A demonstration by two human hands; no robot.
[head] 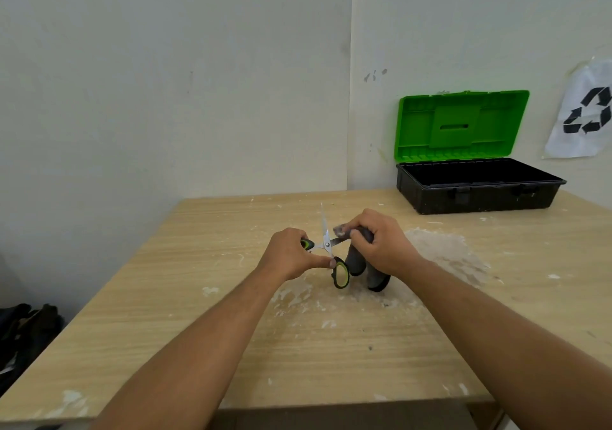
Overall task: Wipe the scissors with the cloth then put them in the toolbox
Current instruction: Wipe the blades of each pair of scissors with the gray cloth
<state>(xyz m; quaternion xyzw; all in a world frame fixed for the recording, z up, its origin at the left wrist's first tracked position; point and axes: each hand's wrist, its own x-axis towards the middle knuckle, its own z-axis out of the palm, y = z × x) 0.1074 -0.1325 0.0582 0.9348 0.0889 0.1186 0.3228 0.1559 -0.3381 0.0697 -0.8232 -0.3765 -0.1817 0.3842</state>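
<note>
The scissors (328,246), with black and green handles, are spread open above the middle of the table. My left hand (291,254) grips their handles, one loop hidden in the fist and the other loop hanging free below my thumb. One blade points up and away; the other blade runs right into a dark grey cloth (359,261). My right hand (374,242) pinches that cloth around the blade, and the cloth's ends hang down to the tabletop. The toolbox (477,188) stands at the back right, black base, green lid raised, inside dark and empty-looking.
The wooden table (198,313) is smeared with white dried residue, thickest to the right of my hands. Walls close in behind and form a corner left of the toolbox. A recycling sign (586,112) hangs on the right wall. Dark clothing (26,327) lies on the floor at left.
</note>
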